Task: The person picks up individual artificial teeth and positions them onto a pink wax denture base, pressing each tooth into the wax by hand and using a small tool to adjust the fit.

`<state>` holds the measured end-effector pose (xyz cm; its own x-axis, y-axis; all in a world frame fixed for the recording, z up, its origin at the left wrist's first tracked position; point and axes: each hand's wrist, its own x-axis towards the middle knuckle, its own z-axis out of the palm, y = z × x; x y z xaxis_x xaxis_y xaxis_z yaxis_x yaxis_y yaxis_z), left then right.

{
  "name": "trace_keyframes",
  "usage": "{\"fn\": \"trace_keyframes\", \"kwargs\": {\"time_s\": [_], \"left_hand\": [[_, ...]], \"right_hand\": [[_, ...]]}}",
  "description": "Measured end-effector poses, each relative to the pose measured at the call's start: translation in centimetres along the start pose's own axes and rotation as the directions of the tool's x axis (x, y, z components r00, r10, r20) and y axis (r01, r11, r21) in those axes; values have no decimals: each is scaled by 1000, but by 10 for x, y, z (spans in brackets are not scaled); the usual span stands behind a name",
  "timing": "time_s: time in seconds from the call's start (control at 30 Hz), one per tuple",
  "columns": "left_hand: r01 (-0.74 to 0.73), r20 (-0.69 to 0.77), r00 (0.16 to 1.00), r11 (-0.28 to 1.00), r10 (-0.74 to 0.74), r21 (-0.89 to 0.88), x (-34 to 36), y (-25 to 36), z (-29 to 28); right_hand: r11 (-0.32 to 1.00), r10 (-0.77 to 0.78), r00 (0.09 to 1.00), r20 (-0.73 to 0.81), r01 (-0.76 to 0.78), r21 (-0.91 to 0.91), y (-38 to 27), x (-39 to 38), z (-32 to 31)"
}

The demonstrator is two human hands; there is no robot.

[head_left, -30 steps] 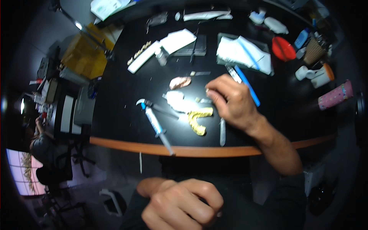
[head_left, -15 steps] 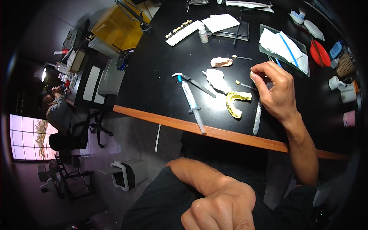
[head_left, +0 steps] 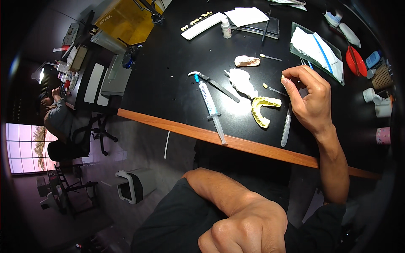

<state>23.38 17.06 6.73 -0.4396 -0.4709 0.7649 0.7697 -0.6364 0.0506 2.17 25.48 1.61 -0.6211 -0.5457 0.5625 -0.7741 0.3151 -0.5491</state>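
One tiny pale piece (head_left: 283, 77) sits in the narrow pinch of the right hand (head_left: 313, 98); the yellow dental arch (head_left: 255, 110) lies to that hand's left. Whether the curled left hand (head_left: 249, 230) holds anything, I cannot tell. This seems a close-handling step, calling for a light, steady touch.

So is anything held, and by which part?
The right hand pinches a small pale piece; which part is too small to tell. Whether the left hand holds anything is hidden.
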Motion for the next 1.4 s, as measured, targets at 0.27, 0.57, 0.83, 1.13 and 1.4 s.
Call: {"fn": "trace_keyframes", "kwargs": {"time_s": [0.27,0.57,0.83,1.13,1.4], "left_hand": [[-171,0,985,984,171,53,-8,-10,3],[-1,191,982,999,-5,33,5,6,-13],[-153,72,987,977,144,150,1,-3,-3],[21,60,998,999,-19,-35,15,5,-2],[179,123,978,982,-170,-63,24,17,-13]], "right_hand": [[1000,4,1000,11,-3,-12,-1,0,0],[1000,6,1000,9,-6,-13,-1,-1,-1],[1000,3,1000,12,-3,-17,0,0,-1],[1000,-14,1000,-10,14,-10,-1,1,-3],[1000,1,1000,5,-1,-3,-2,-2,-4]]}}
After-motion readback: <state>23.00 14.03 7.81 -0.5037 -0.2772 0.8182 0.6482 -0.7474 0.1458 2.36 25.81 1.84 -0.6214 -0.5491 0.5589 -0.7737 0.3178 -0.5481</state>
